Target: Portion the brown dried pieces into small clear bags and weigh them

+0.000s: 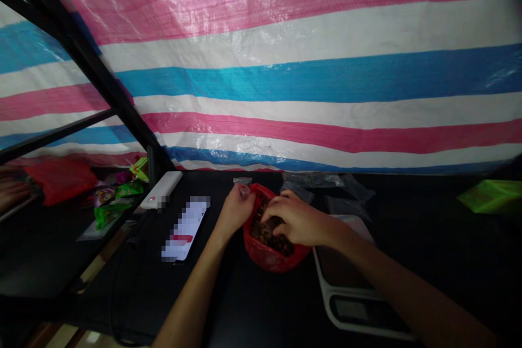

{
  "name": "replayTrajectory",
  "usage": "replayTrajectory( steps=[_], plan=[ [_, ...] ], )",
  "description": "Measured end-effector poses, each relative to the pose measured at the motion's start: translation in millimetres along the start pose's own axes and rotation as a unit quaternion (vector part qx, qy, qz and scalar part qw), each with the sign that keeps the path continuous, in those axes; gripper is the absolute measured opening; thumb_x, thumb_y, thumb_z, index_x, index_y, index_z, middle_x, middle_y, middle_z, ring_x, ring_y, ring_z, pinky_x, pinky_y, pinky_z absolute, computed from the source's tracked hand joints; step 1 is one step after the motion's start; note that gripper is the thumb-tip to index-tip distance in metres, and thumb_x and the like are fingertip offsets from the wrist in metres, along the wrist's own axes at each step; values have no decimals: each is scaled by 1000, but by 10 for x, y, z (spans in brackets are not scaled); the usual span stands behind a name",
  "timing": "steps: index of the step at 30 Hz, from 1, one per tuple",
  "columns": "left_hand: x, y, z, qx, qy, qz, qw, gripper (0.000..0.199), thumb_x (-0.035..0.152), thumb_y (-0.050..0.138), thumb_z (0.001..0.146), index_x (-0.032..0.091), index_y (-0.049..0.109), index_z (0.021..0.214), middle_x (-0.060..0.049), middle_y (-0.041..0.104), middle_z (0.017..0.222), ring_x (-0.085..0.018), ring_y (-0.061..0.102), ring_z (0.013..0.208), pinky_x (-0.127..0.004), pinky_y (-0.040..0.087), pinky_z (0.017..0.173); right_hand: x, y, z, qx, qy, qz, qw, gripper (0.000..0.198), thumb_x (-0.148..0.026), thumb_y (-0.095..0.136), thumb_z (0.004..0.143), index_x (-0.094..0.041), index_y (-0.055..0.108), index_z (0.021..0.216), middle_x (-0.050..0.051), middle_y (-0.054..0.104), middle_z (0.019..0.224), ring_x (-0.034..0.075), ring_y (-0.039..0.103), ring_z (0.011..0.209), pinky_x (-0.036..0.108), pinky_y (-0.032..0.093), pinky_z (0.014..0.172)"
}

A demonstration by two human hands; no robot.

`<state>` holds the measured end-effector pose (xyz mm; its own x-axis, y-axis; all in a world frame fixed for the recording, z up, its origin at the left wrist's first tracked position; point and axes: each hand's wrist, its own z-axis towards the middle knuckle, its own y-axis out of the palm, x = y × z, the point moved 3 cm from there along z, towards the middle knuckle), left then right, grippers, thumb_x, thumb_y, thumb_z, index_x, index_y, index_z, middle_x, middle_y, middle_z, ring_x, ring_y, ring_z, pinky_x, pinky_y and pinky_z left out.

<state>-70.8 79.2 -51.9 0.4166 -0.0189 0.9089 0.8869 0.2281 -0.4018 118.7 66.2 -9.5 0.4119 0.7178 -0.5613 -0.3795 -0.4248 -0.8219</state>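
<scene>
"Right hand (290, 218)?"
"Fingers curled into the red bag (272, 261), near the tabletop (234, 304)'s far edge; grip hidden, can't tell."
"Left hand (235, 210)?"
"Pinching a clear packet (244, 191) at the rim, probably steadying the bag."

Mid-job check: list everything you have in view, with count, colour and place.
red bag: 1, red, centre
pieces: uncountable, brown, inside it
scale: 1, white and dark, under right forearm
clear bags: several, transparent, table's far edge
phone: 1, screen lit white, left of centre
slim device: 1, white, beyond phone
green object: 1, yellow-green, far right
packets: several, mostly green, left
second bag: 1, red, far left
tables: 2, black, centre and left
frame: 1, black, upper left
sheeting: striped pink, white, blue; behind
left hand: 1, bare, at red bag's rim, holding clear plastic
right hand: 1, bare, fingers in red bag
</scene>
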Motion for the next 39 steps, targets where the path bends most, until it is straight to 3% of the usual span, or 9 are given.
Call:
replayTrajectory(
  steps=[3, 6, 9, 14, 25, 28, 32, 37, 39],
  plan=[
    [121, -93, 6, 35, 1, 5, 999, 12, 26, 67, 81, 17, 60, 84, 1, 64, 73, -15, 59, 67, -25, 45, 64, 51, -104, -19, 25, 19, 32, 999, 30, -11, 77, 82, -25, 76, 108, 2, 78, 111, 22, 66, 109, 40, 35, 103],
    [314, -172, -33, 65, 80, -6, 995, 9, 25, 64, 84, 18, 58, 85, 3, 60, 76, -14, 57, 70, -24, 44, 67, 82, -266, -50, 64, 21, 63, 996, 30, -16, 74, 86, -24, 76, 115, 3, 79, 112, 23, 68, 107, 40, 42, 102],
    [474, -151, -121, 25, 147, 3, 989, 3, 23, 59, 89, 20, 59, 90, 3, 59, 76, -13, 55, 68, -23, 42, 65, 77, -460, -89, 99, -4, 104, 990, 32, -17, 72, 88, -23, 75, 119, 5, 79, 114, 22, 71, 107, 37, 49, 100],
    [573, 6, -258, -61, 182, 59, 980, 5, 19, 58, 88, 22, 63, 90, 2, 63, 77, -15, 58, 71, -25, 44, 68, 19, -683, -146, 151, 4, 80, 985, 33, -18, 69, 89, -23, 74, 121, 5, 78, 117, 22, 71, 108, 39, 53, 99],
    [565, 192, -326, -97, 181, 0, 979, 13, 22, 64, 89, 20, 64, 102, -4, 71, 96, -20, 67, 88, -29, 51, 81, -364, -499, -118, 179, -74, -101, 976, 44, -2, 52, 91, -23, 66, 127, 10, 59, 121, 24, 60, 114, 42, 52, 101],
    [575, 210, -326, -107, 178, -26, 978, 14, 23, 62, 91, 18, 64, 104, -4, 71, 98, -20, 67, 90, -29, 52, 82, -374, -499, -115, 182, -101, -108, 972, 45, 0, 48, 92, -22, 65, 127, 11, 59, 125, 24, 57, 121, 42, 50, 105],
    [580, 207, -327, -118, 169, -65, 976, 17, 23, 61, 91, 17, 64, 106, -4, 72, 101, -19, 67, 91, -29, 52, 84, -355, -573, -125, 211, -69, -83, 972, 35, -11, 58, 96, -25, 65, 127, 8, 63, 123, 23, 62, 115, 42, 51, 102],
    [581, 10, -235, -47, 156, -84, 983, 14, 30, 66, 91, 17, 65, 94, -1, 69, 87, -15, 64, 79, -25, 50, 75, -382, -690, -187, 279, -22, -96, 955, 28, -23, 63, 98, -23, 65, 126, 8, 67, 121, 23, 63, 113, 40, 49, 100],
    [559, -157, -158, 21, 155, -86, 984, 17, 34, 67, 90, 17, 64, 88, 0, 65, 81, -13, 60, 73, -23, 47, 70, -347, -631, -205, 240, 0, -124, 963, 24, -23, 63, 98, -22, 67, 121, 8, 68, 118, 24, 63, 111, 42, 47, 99]
  ],
)
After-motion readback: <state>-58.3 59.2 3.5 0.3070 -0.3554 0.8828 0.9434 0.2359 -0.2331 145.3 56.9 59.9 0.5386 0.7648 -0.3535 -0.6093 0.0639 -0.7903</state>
